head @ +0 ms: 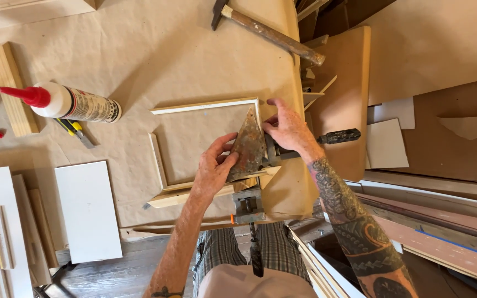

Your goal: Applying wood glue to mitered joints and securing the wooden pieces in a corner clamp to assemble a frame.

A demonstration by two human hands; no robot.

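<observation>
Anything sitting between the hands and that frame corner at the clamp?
Yes: a rusty triangular metal plate lies over the wooden frame's corner. The left hand grips the plate's lower edge; the right hand rests by the corner clamp. Nothing else intervenes.

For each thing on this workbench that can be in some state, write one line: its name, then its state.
Glue bottle: lying on its side, red nozzle uncapped, small red cap beside it.
Wooden frame: lying flat, one corner held in the clamp.
Corner clamp: fixed at the bench edge, gripping the frame corner.
Rusty triangular plate: resting on the corner.
Left hand: touching the plate.
Right hand: on the frame corner.
Hammer: lying idle.
</observation>
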